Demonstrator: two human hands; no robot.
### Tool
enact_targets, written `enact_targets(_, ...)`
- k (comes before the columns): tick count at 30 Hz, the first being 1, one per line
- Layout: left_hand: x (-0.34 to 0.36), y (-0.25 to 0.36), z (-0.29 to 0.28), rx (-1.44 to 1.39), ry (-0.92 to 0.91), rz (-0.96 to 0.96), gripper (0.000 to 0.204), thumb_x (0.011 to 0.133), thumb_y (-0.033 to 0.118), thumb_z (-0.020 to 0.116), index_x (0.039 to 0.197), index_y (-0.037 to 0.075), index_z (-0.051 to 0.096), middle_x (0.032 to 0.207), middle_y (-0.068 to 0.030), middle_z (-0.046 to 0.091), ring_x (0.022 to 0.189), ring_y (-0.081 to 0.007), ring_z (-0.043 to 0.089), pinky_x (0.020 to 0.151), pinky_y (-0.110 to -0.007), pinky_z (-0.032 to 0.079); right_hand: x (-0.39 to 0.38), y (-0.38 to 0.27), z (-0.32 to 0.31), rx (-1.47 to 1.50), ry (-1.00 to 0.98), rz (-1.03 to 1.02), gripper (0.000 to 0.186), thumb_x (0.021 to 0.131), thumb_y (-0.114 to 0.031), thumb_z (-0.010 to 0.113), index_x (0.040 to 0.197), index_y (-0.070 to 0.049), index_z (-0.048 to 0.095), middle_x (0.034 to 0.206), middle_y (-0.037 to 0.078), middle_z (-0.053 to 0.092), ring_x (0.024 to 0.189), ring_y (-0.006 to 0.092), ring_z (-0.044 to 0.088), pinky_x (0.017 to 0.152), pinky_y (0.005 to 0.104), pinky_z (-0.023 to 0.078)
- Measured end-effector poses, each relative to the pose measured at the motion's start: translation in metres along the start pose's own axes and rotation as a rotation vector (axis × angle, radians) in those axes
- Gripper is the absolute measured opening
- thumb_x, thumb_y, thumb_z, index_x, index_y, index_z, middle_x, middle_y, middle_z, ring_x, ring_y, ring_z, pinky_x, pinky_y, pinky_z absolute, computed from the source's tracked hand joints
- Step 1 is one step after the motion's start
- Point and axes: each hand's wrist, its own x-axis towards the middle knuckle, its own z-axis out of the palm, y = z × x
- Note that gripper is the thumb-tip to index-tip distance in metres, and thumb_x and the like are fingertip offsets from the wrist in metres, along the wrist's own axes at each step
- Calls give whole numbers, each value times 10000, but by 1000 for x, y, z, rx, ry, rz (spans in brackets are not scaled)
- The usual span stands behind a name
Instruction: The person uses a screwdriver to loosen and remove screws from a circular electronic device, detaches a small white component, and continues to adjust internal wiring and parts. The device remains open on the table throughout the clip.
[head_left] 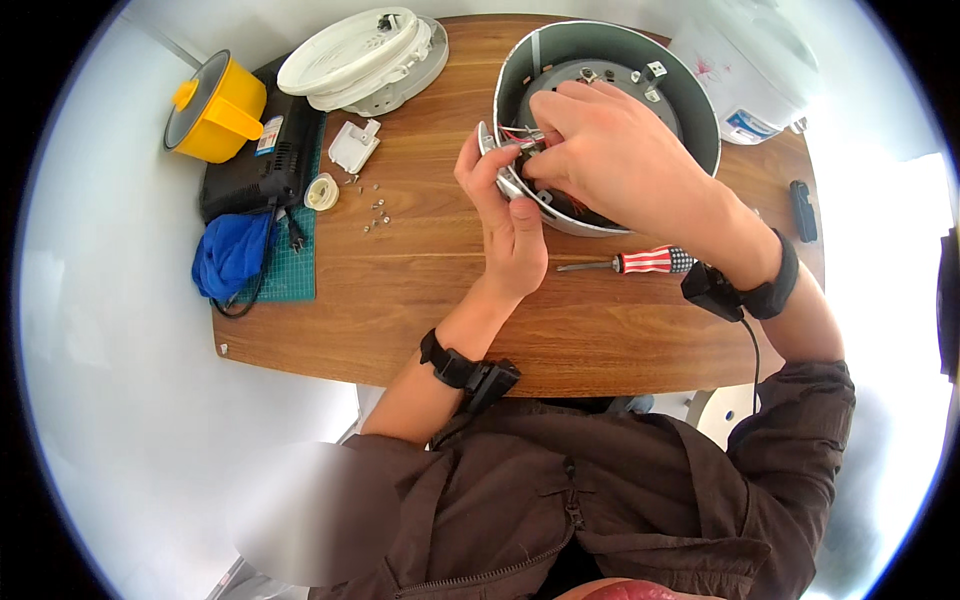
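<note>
As I follow the work from afar through the head camera, I count two bare hands, close together at the near left edge of one drum (pixel 600 42); the fingers and thumb of the left hand (pixel 513 248) are closed around one silver panel (pixel 509 185), which stands tilted at the drum's rim; the right hand (pixel 620 150) reaches over the drum, its fingers bent and bunched just beside the panel, several thin wires (pixel 518 137) near their tips; whether they pinch a wire I cannot tell, because those tips are partly hidden.

On the wearer's side of the right fingers I see one screwdriver (pixel 650 261), its shaft pointing left; to the left of the left fingers lies one scatter of small screws (pixel 376 206), too tiny for me to count surely; a little farther left of those fingers are one round cap (pixel 322 192) and one white cover (pixel 355 147); beyond them, up and left, two white discs (pixel 350 55) lie stacked.

Well to the left of all the fingers I count one black box (pixel 235 180), one yellow pot (pixel 215 115), one blue cloth (pixel 230 255) and one green mat (pixel 295 255); beyond the right fingers stands one white tub (pixel 745 80); well to their right lies one black case (pixel 802 210); behind the fingers, each forearm wears one black strap (pixel 450 362), two in all.
</note>
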Motion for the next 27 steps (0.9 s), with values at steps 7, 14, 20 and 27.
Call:
enact_targets(7, -1, 4, -2, 65, -5, -4, 523, 1116, 448, 388, 1464, 58, 402, 1578, -251, 213, 1469, -361, 229, 1197, -515, 210, 9, -5, 0, -103, -70, -18, 98, 792, -188, 716, 740, -117, 760, 879, 25, 591, 963, 212, 603, 851, 370, 434)
enact_targets(14, 3, 10, -1, 60, 1, -8, 536, 1117, 466, 380, 1445, 43, 420, 1545, -257, 252, 1481, -372, 200, 1197, -527, 198, 7, -5, 5, -8, -11, 43, 82, 785, -198, 776, 738, -134, 754, 860, 8, 574, 937, 206, 595, 846, 379, 390)
enact_targets(20, 4, 9, -2, 69, -10, 6, 554, 1118, 479, 366, 1448, 36, 410, 1532, -258, 263, 1469, -370, 225, 1187, -520, 216, 8, -1, 7, 30, 14, 34, 81, 772, -200, 792, 739, -138, 751, 838, 4, 568, 922, 201, 605, 854, 387, 379)
enact_targets(27, 3, 9, -5, 148, -32, 5, 598, 1122, 509, 308, 1496, 43, 342, 1565, -197, 255, 1456, -303, 314, 1214, -469, 240, 10, -1, 5, 19, -1, 24, 64, 771, -184, 794, 754, -140, 749, 827, -6, 566, 932, 192, 611, 876, 389, 373)
